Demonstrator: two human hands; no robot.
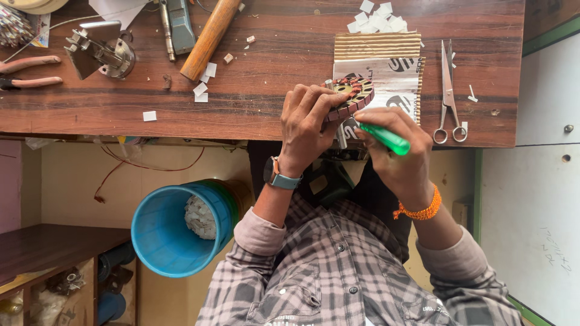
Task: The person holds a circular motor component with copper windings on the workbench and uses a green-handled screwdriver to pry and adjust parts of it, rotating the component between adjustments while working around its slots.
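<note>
My left hand (309, 124) grips a round metal ring with copper-red windings (352, 95), tilted on edge over a piece of printed corrugated cardboard (379, 60) near the table's front edge. My right hand (396, 151) is closed around a green-handled tool (386, 139) whose tip points in under the ring's lower side. A watch sits on my left wrist and an orange band on my right.
Scissors (448, 96) lie to the right of the cardboard. White paper scraps (376, 19), a wooden handle (209, 37), a metal part (101, 53) and pink-handled pliers (27, 71) lie on the wooden table (241, 102). A blue bucket (178, 228) stands below the edge.
</note>
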